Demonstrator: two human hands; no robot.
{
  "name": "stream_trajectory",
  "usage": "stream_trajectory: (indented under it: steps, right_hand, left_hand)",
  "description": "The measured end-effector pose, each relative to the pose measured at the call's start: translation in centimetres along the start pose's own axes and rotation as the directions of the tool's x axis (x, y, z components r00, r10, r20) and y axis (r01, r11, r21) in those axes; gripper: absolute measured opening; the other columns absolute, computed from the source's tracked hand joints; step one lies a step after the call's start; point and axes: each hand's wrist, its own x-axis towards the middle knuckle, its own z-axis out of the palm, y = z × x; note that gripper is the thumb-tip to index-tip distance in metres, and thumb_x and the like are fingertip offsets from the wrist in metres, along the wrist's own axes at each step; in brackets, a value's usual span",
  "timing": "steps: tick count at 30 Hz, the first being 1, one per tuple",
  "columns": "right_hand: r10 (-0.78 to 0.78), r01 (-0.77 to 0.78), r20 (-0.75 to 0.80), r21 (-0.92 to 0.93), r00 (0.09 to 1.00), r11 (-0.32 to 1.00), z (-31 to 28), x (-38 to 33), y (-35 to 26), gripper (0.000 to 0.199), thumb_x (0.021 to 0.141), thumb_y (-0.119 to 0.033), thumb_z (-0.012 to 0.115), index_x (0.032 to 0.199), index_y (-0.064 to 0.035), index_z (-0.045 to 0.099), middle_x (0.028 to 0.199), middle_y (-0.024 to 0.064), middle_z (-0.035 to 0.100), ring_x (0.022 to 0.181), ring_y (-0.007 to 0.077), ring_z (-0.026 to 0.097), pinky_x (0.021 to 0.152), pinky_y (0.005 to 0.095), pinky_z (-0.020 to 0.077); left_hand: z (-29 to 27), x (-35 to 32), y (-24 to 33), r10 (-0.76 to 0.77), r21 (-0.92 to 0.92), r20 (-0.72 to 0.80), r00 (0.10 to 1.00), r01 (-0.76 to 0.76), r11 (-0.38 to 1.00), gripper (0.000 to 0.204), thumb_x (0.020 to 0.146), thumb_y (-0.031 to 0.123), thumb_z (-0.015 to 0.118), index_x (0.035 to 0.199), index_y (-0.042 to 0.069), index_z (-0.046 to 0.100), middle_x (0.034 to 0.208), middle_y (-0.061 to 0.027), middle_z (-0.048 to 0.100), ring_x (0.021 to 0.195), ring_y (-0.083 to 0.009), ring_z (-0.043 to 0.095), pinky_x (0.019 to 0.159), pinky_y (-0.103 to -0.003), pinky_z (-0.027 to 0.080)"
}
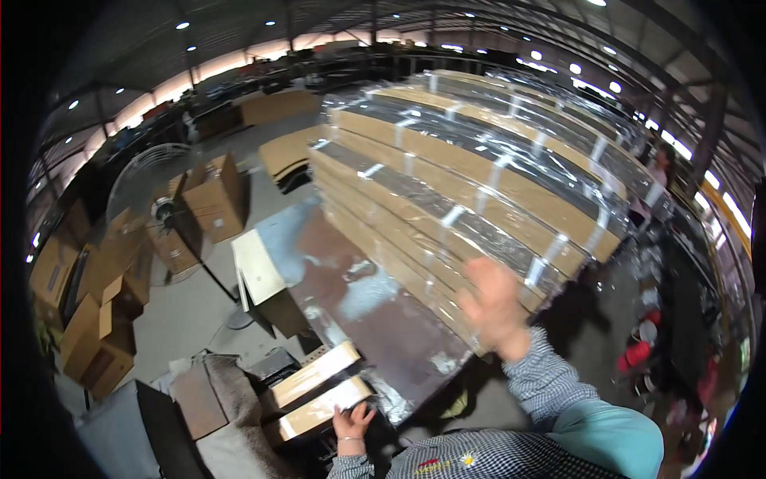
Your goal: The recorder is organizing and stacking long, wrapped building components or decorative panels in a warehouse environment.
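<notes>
Your left-hand fingers [361, 414] are spreading open and resting on the end of the nearer flat wrapped pack [319, 408], down at six o'clock. Your right hand [492, 302] is lifting at four o'clock, fingers loose and apart, gripping nothing, blurred just beside the near corner of the big wrapped stack [471, 191]. Two flat packs are lying side by side by your left hand, the second one [313, 374] just beyond the first. Moving outward, the dark surface [375, 319] is carrying that stack, film-covered and banded with pale straps. As I'm judging it, the stack looks wrapped already while these two packs are waiting apart from it. At nine o'clock, cardboard boxes [211, 195] are piling up around one standing fan [155, 211]; too many to count.
</notes>
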Motion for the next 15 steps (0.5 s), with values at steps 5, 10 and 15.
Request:
stream_trajectory:
  steps: [5,10,15]
  right_hand:
    - [0.289,-0.203,0.314,-0.278,0.905,0.939,-6.6,-5.2,15.5,0.076,0.069,-0.033,0.081,0.13,0.001,0.051,0.124,0.0187,0.052,0.115,0.0362,0.047,0.096,0.0452,0.044]
    - [0.37,-0.334,0.361,-0.16,0.856,0.929,-6.2,-5.9,15.0,0.071,0.079,-0.037,0.076,0.132,0.0028,0.05,0.12,0.0221,0.056,0.11,0.039,0.052,0.096,0.0445,0.0445]
    - [0.334,-0.421,0.489,0.078,0.806,0.904,-5.5,-9.7,17.7,0.053,0.086,-0.03,0.07,0.124,0.0044,0.054,0.119,0.0226,0.057,0.108,0.039,0.054,0.091,0.0474,0.0465]
  left_hand:
    - [16.8,-1.5,-12.8,-0.298,0.401,0.265,0.917,0.176,0.899,0.044,0.096,0.043,0.059,0.123,0.008,0.053,0.14,-0.0195,0.05,0.132,-0.0362,0.047,0.103,-0.063,0.04]
    - [31.4,-3.4,-19.2,-0.368,0.583,0.436,0.821,0.053,0.811,0.054,0.096,0.047,0.059,0.135,0.013,0.046,0.139,-0.016,0.051,0.13,-0.034,0.049,0.1,-0.055,0.045]
    - [36.0,-2.1,-18.6,0.023,0.427,0.506,0.862,-0.273,0.862,0.052,0.092,0.033,0.07,0.134,0.013,0.048,0.12,-0.0078,0.061,0.107,-0.0235,0.06,0.088,-0.039,0.052]
